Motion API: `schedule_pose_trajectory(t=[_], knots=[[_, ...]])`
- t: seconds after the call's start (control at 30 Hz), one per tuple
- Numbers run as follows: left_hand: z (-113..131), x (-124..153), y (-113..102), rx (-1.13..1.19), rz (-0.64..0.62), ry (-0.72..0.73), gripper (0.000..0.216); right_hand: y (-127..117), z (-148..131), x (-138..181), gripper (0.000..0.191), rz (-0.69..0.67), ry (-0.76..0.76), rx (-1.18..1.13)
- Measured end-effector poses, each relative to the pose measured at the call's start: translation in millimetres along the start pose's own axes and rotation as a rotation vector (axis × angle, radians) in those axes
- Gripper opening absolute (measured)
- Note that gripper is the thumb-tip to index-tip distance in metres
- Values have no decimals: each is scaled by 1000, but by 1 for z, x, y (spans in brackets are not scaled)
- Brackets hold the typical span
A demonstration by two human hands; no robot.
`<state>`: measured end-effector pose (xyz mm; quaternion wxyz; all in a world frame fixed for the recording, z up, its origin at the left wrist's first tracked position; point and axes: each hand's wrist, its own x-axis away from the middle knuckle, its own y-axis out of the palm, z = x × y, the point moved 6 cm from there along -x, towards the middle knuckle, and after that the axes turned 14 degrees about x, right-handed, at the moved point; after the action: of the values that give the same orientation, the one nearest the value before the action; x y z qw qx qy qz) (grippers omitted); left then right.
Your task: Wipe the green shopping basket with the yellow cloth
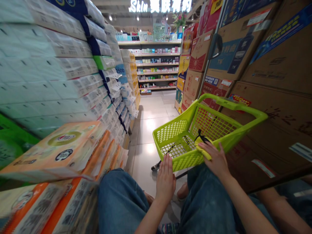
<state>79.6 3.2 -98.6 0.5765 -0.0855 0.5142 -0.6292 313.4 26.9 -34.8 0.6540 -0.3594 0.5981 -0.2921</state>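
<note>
A lime green shopping cart basket (170,130) stands in the aisle just ahead of my knees in blue jeans. My left hand (165,178) lies flat, fingers straight and together, against the basket's near wall. My right hand (215,159) rests on the basket's near rim and presses a yellow cloth (203,150) against it, fingers laid over the cloth. A black strap or handle piece shows beside the cloth inside the basket.
Stacked packs of tissue paper (68,81) wall the left side, orange packs (63,149) lowest. Brown cardboard boxes (273,65) are piled on the right. The tiled floor (151,123) runs to product shelves (157,65) at the far end.
</note>
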Motion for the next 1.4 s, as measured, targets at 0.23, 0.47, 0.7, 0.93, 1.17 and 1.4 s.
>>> schedule_pose_trajectory(t=[0.23, 0.47, 0.7, 0.93, 1.17, 1.4], knots=[[1, -2, -3, 47, -16, -9, 89, -1, -8, -4, 54, 67, 84, 95], [-2, 0, 1, 23, 16, 6, 89, 2, -139, 9, 64, -51, -46, -126], [-5, 3, 3, -106, 35, 31, 81, 0, -116, 9, 64, -85, -197, -109], [-2, 3, 3, -94, 20, 12, 82, 1, 5, 2, 48, 54, -9, 94], [3, 2, 2, -48, 39, -24, 83, 0, -48, 4, 59, 40, 50, 44], [-1, 2, 7, -98, 62, -18, 80, 0, -146, 12, 59, -69, -63, -170]])
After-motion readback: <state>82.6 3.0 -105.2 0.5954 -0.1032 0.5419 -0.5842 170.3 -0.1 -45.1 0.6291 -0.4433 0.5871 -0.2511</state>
